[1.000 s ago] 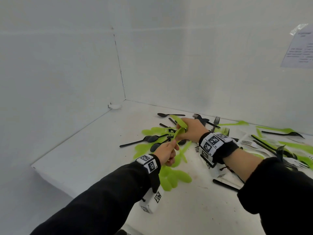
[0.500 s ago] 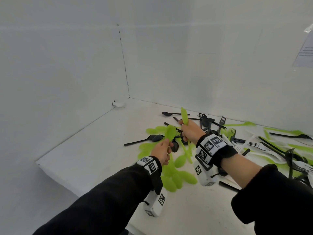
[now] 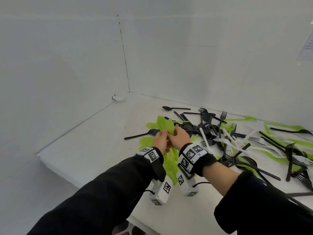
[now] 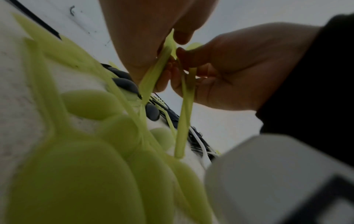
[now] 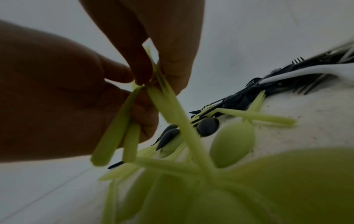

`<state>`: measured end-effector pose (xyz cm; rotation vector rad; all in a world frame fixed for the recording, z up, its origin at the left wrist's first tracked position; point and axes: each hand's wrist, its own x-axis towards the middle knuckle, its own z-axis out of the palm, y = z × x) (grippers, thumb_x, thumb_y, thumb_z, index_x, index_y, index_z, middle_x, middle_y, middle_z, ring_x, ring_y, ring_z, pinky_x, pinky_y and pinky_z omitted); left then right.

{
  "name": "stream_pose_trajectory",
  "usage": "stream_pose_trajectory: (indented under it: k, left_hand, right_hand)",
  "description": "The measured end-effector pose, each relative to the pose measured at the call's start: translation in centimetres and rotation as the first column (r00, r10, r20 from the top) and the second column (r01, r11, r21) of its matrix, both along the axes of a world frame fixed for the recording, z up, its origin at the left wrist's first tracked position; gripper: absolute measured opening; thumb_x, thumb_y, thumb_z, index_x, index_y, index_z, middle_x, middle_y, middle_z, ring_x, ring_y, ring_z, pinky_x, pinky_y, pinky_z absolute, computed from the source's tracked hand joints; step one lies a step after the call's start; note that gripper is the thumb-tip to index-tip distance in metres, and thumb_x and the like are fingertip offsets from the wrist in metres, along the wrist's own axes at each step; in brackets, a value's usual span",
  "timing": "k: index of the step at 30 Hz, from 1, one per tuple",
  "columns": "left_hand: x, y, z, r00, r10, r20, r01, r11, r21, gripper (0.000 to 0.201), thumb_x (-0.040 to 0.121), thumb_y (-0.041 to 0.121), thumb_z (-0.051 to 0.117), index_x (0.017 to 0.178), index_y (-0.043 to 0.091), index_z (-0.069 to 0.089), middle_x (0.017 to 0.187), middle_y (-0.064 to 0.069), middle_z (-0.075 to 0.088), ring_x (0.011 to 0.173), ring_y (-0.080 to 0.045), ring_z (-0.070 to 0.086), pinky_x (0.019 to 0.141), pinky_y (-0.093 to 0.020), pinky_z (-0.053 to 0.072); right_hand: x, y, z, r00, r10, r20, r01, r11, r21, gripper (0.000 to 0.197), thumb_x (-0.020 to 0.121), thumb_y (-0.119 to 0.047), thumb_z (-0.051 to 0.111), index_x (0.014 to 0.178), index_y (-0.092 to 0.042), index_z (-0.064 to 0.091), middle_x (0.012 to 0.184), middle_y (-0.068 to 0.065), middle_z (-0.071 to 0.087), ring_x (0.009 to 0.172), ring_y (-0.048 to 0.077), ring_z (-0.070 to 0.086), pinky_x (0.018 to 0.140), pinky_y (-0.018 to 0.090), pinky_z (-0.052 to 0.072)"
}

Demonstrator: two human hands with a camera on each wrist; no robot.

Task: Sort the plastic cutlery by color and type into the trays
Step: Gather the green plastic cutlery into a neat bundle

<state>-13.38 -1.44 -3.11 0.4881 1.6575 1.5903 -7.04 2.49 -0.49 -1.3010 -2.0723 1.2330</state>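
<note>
Both hands meet above the table over a heap of green spoons [image 3: 171, 164]. My left hand [image 3: 163, 135] pinches a green spoon [image 3: 160, 123] with its bowl pointing up. My right hand [image 3: 176, 133] pinches a second green spoon [image 3: 170, 126] right beside it, so the bowls overlap. In the left wrist view the left hand [image 4: 168, 45] and right hand [image 4: 184, 63] each grip green handles [image 4: 184, 115] that hang down. The right wrist view shows the right hand [image 5: 153, 72] on one handle [image 5: 172, 112] and the left hand [image 5: 134, 97] round two more. No tray is in view.
A mixed pile of black forks [image 3: 225, 116], white forks [image 3: 237, 141], black spoons [image 3: 169, 108] and green cutlery [image 3: 288, 128] spreads to the right. White walls close the back and left. The table's front-left edge [image 3: 50, 160] lies near my left arm.
The hands have come together. The right hand brought its upright green spoon down and left, against the spoon in the left hand. The view has shifted slightly left.
</note>
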Motion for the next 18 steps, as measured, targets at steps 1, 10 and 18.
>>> stream_pose_trajectory:
  k: [1, 10, 18]
  left_hand:
    - [0.0, 0.0, -0.2, 1.0, 0.007, 0.006, -0.007, 1.0, -0.006, 0.022, 0.1, 0.025, 0.035, 0.084, 0.013, 0.044, 0.071, -0.003, 0.046, 0.053, -0.015, 0.042, 0.046, -0.024, 0.03]
    - [-0.9, -0.3, -0.4, 0.996, 0.052, 0.074, -0.051, 0.999, -0.01, 0.023, 0.099, 0.022, 0.035, 0.089, 0.012, 0.053, 0.075, -0.004, 0.049, 0.062, -0.015, 0.045, 0.052, -0.027, 0.037]
    - [-0.4, -1.3, 0.4, 0.996, -0.074, -0.039, 0.075, 0.997, 0.012, 0.021, 0.1, 0.025, 0.035, 0.098, 0.009, 0.049, 0.087, -0.008, 0.053, 0.063, -0.016, 0.052, 0.057, -0.032, 0.046]
  right_hand:
    - [0.1, -0.1, 0.1, 1.0, 0.01, 0.03, -0.011, 1.0, 0.024, 0.026, 0.09, -0.02, 0.055, 0.068, -0.015, 0.042, 0.076, 0.003, 0.05, 0.08, 0.024, 0.051, 0.071, 0.028, 0.039]
    - [-0.1, -0.2, 0.2, 0.993, 0.06, 0.106, -0.075, 0.986, 0.149, 0.035, 0.09, -0.009, 0.047, 0.058, -0.014, 0.034, 0.062, 0.001, 0.037, 0.076, 0.022, 0.041, 0.064, 0.025, 0.027]
    - [-1.0, -0.2, 0.3, 0.997, 0.06, 0.052, -0.062, 0.997, 0.042, 0.031, 0.091, -0.006, 0.037, 0.064, -0.02, 0.036, 0.071, -0.002, 0.038, 0.077, 0.021, 0.046, 0.079, 0.038, 0.051]
